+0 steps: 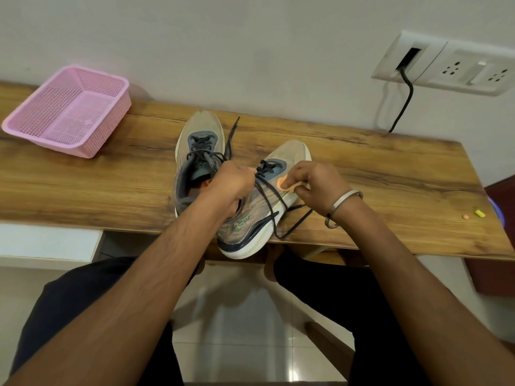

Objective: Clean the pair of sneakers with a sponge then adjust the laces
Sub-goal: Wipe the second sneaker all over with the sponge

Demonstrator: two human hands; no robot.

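Observation:
Two grey-beige sneakers with dark laces lie on the wooden table (pixel 390 174). The left sneaker (pixel 199 135) lies flat, toe pointing to the wall. The right sneaker (pixel 250 227) is tilted, its heel hanging over the table's front edge. My left hand (pixel 231 185) grips the right sneaker at its collar, fingers curled by the laces (pixel 269 196). My right hand (pixel 315 182) pinches a small orange sponge (pixel 282 182) against that sneaker's side, just behind the toe.
A pink perforated basket (pixel 67 112) stands at the table's back left. Small yellow and orange bits (pixel 479 213) lie near the right edge. A wall socket panel (pixel 451 68) with a black cable is at the back right. My legs are below the table.

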